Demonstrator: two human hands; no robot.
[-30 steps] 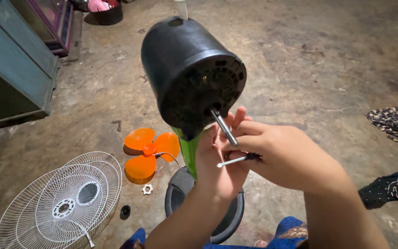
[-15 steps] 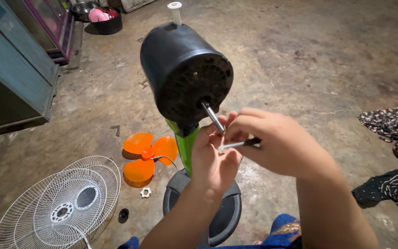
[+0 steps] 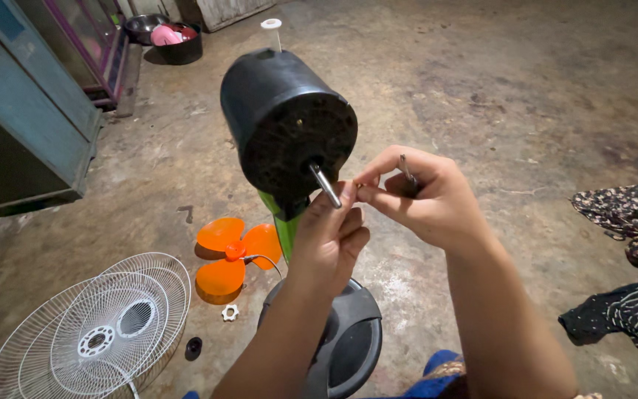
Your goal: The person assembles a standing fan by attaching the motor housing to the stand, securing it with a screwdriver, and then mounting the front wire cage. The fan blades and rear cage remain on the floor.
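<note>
I see my left hand (image 3: 326,236) raised, fingers curled, thumb tip meeting the pinched fingertips of my right hand (image 3: 426,196); both forearms reach forward.

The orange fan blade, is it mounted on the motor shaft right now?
No, the orange fan blade lies on the floor, and the motor shaft is bare.

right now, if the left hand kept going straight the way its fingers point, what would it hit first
The left hand points up and away toward the fan head. Its fingertips already sit by the metal shaft, so that shaft would likely come first, then the black motor housing just behind it. Depth is hard to judge from this single view.
</note>
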